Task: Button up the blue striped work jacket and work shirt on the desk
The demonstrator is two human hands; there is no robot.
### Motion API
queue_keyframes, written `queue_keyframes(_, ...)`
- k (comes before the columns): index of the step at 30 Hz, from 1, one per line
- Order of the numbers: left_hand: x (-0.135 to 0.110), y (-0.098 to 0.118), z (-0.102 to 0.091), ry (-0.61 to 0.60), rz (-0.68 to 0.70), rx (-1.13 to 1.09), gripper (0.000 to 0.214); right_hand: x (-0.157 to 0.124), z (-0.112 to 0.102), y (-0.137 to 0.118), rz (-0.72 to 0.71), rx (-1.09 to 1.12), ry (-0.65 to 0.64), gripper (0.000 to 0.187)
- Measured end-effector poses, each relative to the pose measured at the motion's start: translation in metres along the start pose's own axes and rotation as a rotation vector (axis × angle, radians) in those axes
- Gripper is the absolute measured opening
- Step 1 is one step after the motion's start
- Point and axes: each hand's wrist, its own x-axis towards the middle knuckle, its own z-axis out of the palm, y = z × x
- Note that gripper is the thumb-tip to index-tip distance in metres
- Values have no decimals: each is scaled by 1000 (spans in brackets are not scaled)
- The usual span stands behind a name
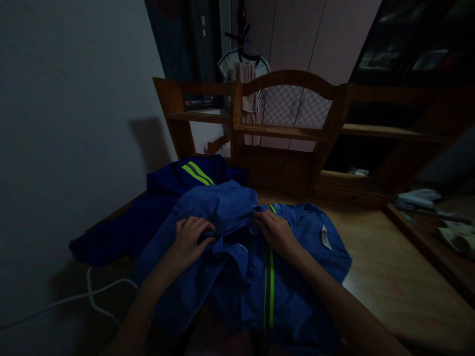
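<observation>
A blue work jacket (pixel 237 277) with a yellow-green reflective stripe lies crumpled on the wooden desk (pixel 389 277) in front of me. My left hand (pixel 191 240) rests on its left part, fingers curled into a fold of the cloth. On the middle of the jacket, my right hand (pixel 276 232) pinches the fabric near a small round button. A white label (pixel 325 238) shows on the jacket's right side. A darker blue garment (pixel 174 193) with the same kind of stripes lies behind it to the left.
A wooden shelf unit (pixel 289 131) stands at the desk's back edge, with clothes on a hanger (pixel 245 74) behind it. A white cable (pixel 92 296) trails at the lower left by the wall. Papers and small items (pixel 445 217) lie at the right.
</observation>
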Motion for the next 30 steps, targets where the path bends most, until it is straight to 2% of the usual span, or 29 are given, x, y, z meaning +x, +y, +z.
queue_keyframes(4,-4,3,2,11,26,14,12,-1,-3,-5,-32,17,-40,15)
queue_keyframes(7,-5,7,6,38,33,-16,10,-1,-9,-16,-88,-54,-18,28)
queue_keyframes(10,-7,14,10,72,57,-41,4,-1,-13,-32,-313,-145,26,40)
queue_keyframes(12,-8,21,11,69,79,-54,9,-2,-10,-43,-484,-146,-10,41)
queue_keyframes(14,-9,28,11,77,95,-66,14,-3,-3,-49,-542,-99,-86,44)
queue_keyframes(16,-11,33,10,100,101,-77,13,-4,5,-50,-472,-22,-137,42)
queue_keyframes(20,-17,36,9,54,122,-105,5,-7,16,-43,-278,124,-154,18)
queue_keyframes(24,-20,35,14,1,159,-115,7,-8,15,-42,-276,139,-181,14)
queue_keyframes(30,-19,38,21,26,151,-154,4,-8,4,-46,-280,205,-232,25)
